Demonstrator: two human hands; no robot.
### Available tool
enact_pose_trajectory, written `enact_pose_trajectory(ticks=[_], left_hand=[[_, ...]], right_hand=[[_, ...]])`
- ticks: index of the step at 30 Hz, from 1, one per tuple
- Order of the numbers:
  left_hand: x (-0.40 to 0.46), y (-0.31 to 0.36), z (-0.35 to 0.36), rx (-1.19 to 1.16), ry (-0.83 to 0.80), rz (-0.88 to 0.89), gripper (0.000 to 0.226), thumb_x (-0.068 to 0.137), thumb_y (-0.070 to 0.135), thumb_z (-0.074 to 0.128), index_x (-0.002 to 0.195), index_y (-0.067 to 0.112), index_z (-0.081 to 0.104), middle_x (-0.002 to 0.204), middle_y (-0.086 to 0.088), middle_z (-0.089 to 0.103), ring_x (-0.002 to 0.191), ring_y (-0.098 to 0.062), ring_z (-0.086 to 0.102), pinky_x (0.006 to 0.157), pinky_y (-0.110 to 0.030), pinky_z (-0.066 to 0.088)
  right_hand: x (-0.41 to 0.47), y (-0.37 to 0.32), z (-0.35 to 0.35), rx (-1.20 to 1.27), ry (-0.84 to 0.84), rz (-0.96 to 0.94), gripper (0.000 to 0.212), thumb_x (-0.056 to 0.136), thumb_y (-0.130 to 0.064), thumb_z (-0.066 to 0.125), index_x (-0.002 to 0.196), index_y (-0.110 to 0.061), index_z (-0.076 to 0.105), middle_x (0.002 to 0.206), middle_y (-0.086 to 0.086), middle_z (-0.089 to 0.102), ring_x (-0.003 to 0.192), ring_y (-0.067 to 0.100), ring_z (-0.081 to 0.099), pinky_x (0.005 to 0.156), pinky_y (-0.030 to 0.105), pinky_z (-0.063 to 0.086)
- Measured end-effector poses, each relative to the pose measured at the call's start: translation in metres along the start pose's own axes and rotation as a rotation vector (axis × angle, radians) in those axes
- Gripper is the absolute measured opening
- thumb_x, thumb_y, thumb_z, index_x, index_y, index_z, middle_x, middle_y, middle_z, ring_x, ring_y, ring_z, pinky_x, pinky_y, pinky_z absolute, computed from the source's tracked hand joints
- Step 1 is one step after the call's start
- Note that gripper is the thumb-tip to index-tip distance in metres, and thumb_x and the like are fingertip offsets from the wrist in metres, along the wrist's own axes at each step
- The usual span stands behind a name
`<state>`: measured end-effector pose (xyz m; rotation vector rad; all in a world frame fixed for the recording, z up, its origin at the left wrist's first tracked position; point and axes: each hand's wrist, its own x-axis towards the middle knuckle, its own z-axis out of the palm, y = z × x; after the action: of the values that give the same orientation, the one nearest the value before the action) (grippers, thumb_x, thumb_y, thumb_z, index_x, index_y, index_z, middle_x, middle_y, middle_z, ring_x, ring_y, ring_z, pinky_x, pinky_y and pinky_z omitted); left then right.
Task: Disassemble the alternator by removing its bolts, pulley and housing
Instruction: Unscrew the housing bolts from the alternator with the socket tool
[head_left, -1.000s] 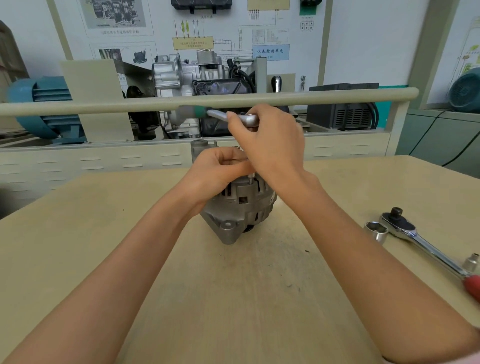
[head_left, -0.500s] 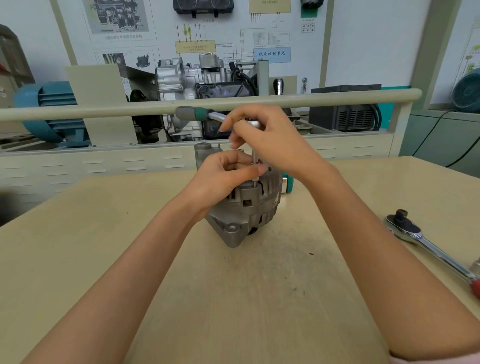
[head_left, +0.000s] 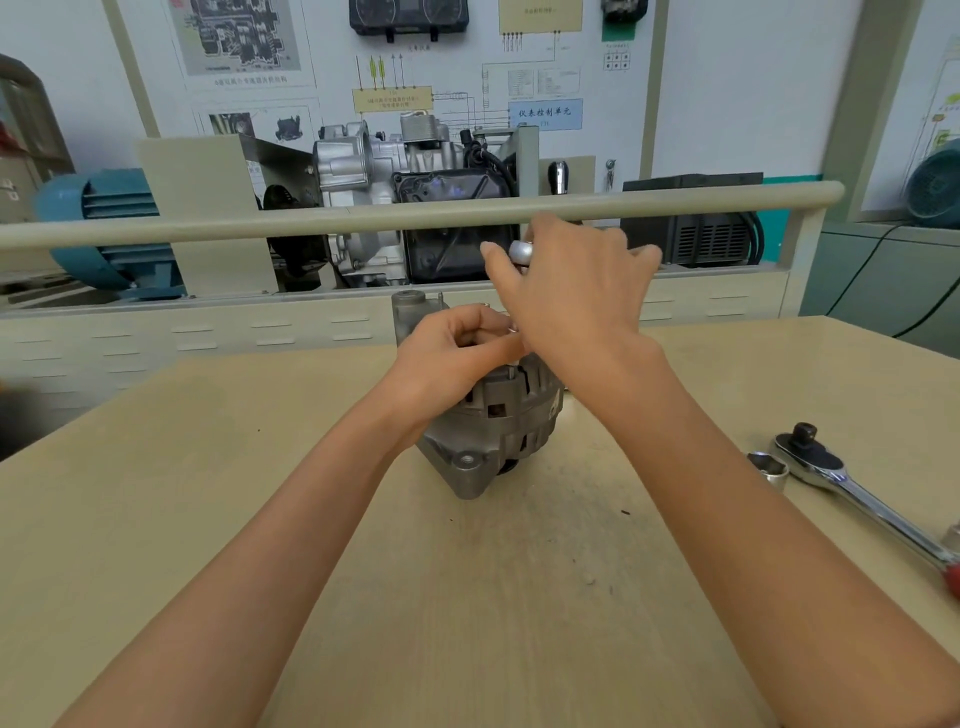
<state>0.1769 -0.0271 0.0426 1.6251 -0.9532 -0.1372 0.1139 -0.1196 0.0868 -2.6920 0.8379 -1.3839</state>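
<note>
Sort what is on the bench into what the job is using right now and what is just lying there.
In use:
alternator, steadied by the left hand
small ratchet tool, gripped by the right hand

Lying about:
large ratchet wrench on the table
loose socket beside its head

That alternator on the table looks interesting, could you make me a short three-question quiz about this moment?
1. True or false: the alternator lies on the table with both hands on top of it.
2. Which hand holds the small silver tool? A) the left hand B) the right hand C) neither
3. Fill in: beside the ratchet wrench, at its head, stands a loose silver ____.

Key: 1 true; 2 B; 3 socket. What the left hand's curled fingers are doing on top of the alternator is hidden.
</note>
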Motion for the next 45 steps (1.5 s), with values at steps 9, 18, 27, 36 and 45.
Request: enact_pose_trajectory(ticks=[9, 18, 27, 36, 45], left_hand=[[0.001, -0.001, 0.0, 0.005, -0.012, 0.003, 0.003, 0.084, 0.015, 0.07, 0.086, 0.014, 0.069, 0.095, -0.022, 0.07, 0.081, -0.015, 0.065, 0.088, -0.034, 0.053], [0.0, -0.002, 0.0, -0.008, 0.009, -0.001, 0.01, 0.086, 0.004, 0.064, 0.086, 0.013, 0.068, 0.098, -0.02, 0.071, 0.082, -0.015, 0.067, 0.09, -0.039, 0.053], [0.0, 0.001, -0.009, -0.046, -0.135, -0.016, 0.012, 0.09, 0.022, 0.064, 0.099, 0.02, 0.07, 0.096, 0.005, 0.075, 0.09, -0.005, 0.07, 0.074, -0.011, 0.051], [0.002, -0.001, -0.012, -0.102, -0.156, -0.023, 0.019, 0.086, 0.015, 0.067, 0.104, 0.012, 0.072, 0.098, 0.001, 0.075, 0.093, -0.007, 0.07, 0.078, -0.012, 0.051], [0.002, -0.001, -0.011, -0.101, -0.107, 0.011, 0.01, 0.084, 0.002, 0.066, 0.091, 0.009, 0.068, 0.083, -0.002, 0.074, 0.077, -0.01, 0.07, 0.072, -0.018, 0.055]], right_hand=[[0.005, 0.005, -0.004, 0.177, -0.038, -0.287, 0.031, 0.099, -0.039, 0.036, 0.088, -0.015, 0.05, 0.073, -0.005, 0.043, 0.083, 0.019, 0.045, 0.098, 0.037, 0.032], [-0.002, -0.009, 0.009, 0.025, 0.126, -0.19, 0.032, 0.099, -0.039, 0.035, 0.102, -0.015, 0.057, 0.09, 0.006, 0.062, 0.091, 0.026, 0.055, 0.088, 0.037, 0.028], [0.003, 0.005, 0.017, 1.175, -0.092, -0.14, 0.038, 0.093, -0.023, 0.045, 0.058, -0.008, 0.05, 0.074, 0.01, 0.066, 0.081, 0.008, 0.057, 0.098, 0.025, 0.033], [0.016, 0.004, 0.024, 1.684, -0.354, -0.032, 0.053, 0.092, -0.019, 0.04, 0.04, -0.019, 0.045, 0.05, -0.002, 0.053, 0.092, 0.013, 0.063, 0.093, 0.027, 0.039], [0.005, -0.016, 0.025, 1.419, -0.036, -0.009, 0.052, 0.095, -0.008, 0.044, 0.045, -0.017, 0.034, 0.047, -0.002, 0.035, 0.054, 0.014, 0.04, 0.06, 0.02, 0.041]])
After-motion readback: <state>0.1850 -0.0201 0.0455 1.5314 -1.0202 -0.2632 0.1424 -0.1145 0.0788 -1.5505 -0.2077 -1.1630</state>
